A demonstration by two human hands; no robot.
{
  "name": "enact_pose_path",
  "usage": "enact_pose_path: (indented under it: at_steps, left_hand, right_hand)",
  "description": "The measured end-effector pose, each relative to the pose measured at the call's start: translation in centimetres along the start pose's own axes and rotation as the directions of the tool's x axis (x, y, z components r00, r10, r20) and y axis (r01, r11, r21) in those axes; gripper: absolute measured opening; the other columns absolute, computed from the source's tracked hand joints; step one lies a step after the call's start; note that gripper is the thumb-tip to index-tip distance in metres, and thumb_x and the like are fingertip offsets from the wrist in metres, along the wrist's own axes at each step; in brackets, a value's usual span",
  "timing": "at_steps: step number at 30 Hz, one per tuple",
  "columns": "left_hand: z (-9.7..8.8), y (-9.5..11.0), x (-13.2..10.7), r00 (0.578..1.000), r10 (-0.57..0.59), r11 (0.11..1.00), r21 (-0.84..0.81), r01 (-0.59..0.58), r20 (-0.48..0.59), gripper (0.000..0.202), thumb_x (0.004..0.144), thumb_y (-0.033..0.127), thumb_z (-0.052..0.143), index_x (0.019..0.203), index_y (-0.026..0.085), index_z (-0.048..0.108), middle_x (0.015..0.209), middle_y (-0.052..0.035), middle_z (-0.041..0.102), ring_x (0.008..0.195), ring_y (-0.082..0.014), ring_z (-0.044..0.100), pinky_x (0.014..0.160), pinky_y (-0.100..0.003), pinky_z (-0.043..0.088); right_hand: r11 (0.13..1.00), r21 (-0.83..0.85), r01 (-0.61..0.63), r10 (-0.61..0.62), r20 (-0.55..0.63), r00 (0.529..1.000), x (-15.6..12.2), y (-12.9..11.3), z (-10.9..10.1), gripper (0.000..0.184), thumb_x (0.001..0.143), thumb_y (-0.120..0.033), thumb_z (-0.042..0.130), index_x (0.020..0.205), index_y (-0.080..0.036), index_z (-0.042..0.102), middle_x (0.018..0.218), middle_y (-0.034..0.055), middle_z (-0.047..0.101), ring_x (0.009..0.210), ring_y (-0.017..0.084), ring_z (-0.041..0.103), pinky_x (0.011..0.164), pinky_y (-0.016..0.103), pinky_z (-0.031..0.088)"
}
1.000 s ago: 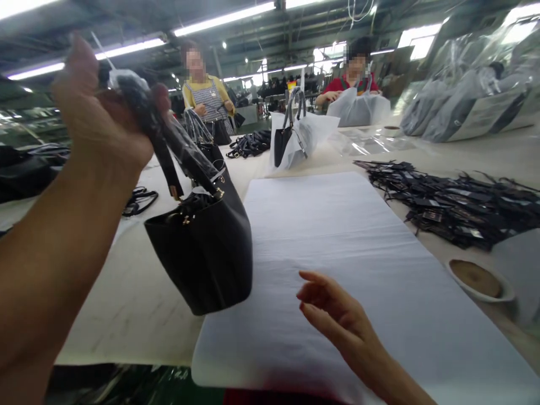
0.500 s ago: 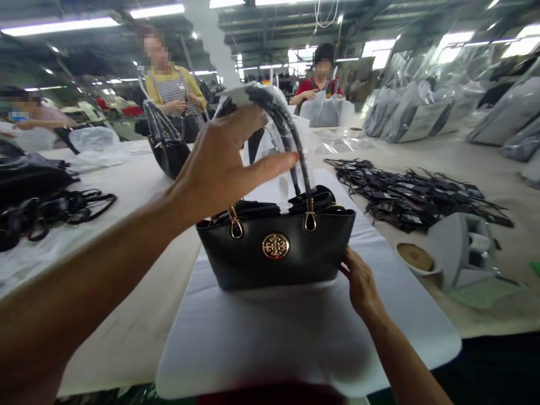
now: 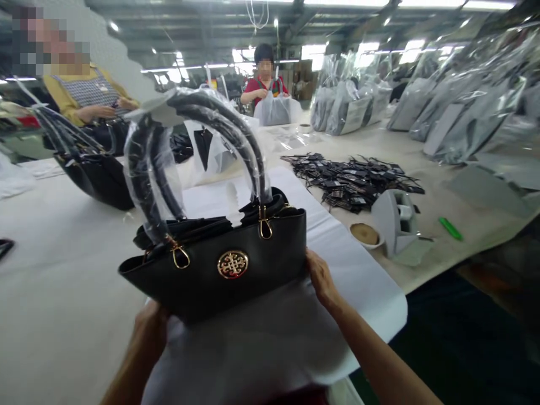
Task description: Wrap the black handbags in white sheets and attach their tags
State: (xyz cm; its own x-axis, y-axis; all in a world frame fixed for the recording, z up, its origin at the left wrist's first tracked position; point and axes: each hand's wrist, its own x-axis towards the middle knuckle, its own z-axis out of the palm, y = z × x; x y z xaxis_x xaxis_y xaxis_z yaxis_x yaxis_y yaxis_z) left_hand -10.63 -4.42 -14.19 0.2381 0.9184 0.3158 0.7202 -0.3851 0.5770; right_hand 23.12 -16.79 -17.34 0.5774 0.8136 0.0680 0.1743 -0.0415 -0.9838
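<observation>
A black handbag with a round gold emblem stands at a slant on the white padded sheet. Clear plastic film wraps its two upright handles, and gold rings join them to the bag. My left hand grips the bag's lower left end, its fingertips hidden behind and under the bag. At the lower right end, my right hand holds the side, with most of its fingers out of sight behind the edge. Between the handles a white paper strip sticks up from the bag's opening.
Black tags lie heaped to the right, beside a grey tape dispenser, a tape roll and a green cutter. Plastic-wrapped bags line the back. Another black handbag stands at left. Two people work across the table.
My left hand has left the handles and come down to the bag's lower left end. The bag has turned, its left end now nearer me. The view has swung right.
</observation>
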Motion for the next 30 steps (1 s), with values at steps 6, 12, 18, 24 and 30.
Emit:
enact_pose_path:
  at_steps: [6, 12, 18, 24, 30]
  left_hand:
    - [3.9, -3.7, 0.0, 0.999, -0.043, 0.985, 0.165, 0.042, 0.002, 0.012, 0.051, 0.026, 0.042, 0.059, 0.021, 0.05, 0.058, -0.0082, 0.054, 0.059, -0.0262, 0.055, 0.05, -0.032, 0.042]
    - [5.5, -0.4, 3.7, 0.997, -0.068, 0.997, 0.035, 0.069, -0.021, 0.012, 0.045, 0.024, 0.041, 0.057, 0.022, 0.042, 0.054, -0.0052, 0.047, 0.058, -0.0261, 0.054, 0.054, -0.034, 0.04]
    - [7.6, 0.2, 3.6, 0.967, -0.209, 0.971, -0.151, 0.187, -0.149, 0.02, 0.051, 0.028, 0.045, 0.07, 0.021, 0.051, 0.064, -0.0044, 0.055, 0.068, -0.0263, 0.056, 0.062, -0.034, 0.042]
    - [7.6, 1.1, 2.7, 0.922, -0.371, 0.857, -0.422, 0.295, -0.111, 0.028, 0.074, 0.032, 0.036, 0.075, 0.017, 0.059, 0.078, -0.0073, 0.063, 0.084, -0.0233, 0.057, 0.081, -0.035, 0.046]
    - [8.0, 1.1, 2.6, 0.897, -0.434, 0.781, -0.532, 0.329, -0.083, 0.04, 0.082, 0.042, 0.032, 0.079, 0.018, 0.063, 0.085, -0.0055, 0.066, 0.089, -0.022, 0.058, 0.084, -0.034, 0.048]
  right_hand:
    - [1.0, 0.024, 0.014, -0.015, 0.01, 1.0, 0.5, -1.6, 0.3, 0.058, 0.086, -0.062, 0.032, 0.094, -0.017, 0.068, 0.099, 0.0087, 0.069, 0.101, 0.026, 0.058, 0.096, 0.036, 0.041]
    - [0.998, 0.049, -0.045, 0.047, -0.048, 0.998, 4.7, -2.5, 0.9, 0.056, 0.087, -0.057, 0.033, 0.099, -0.015, 0.068, 0.099, 0.006, 0.069, 0.099, 0.026, 0.057, 0.091, 0.034, 0.043]
    - [0.993, 0.087, -0.086, 0.097, -0.13, 0.987, 6.5, -0.8, 1.9, 0.059, 0.085, -0.059, 0.031, 0.107, -0.015, 0.065, 0.104, 0.0055, 0.069, 0.107, 0.026, 0.056, 0.093, 0.032, 0.042]
    - [0.994, -0.096, -0.051, 0.029, -0.222, 0.975, 5.8, 1.9, 2.1, 0.063, 0.085, -0.061, 0.027, 0.104, -0.015, 0.065, 0.102, 0.0099, 0.068, 0.111, 0.028, 0.055, 0.095, 0.036, 0.041]
    - [0.972, -0.236, 0.02, -0.082, -0.255, 0.964, 5.3, 2.8, 2.0, 0.065, 0.087, -0.06, 0.025, 0.112, -0.012, 0.061, 0.101, 0.012, 0.066, 0.108, 0.029, 0.054, 0.093, 0.04, 0.041]
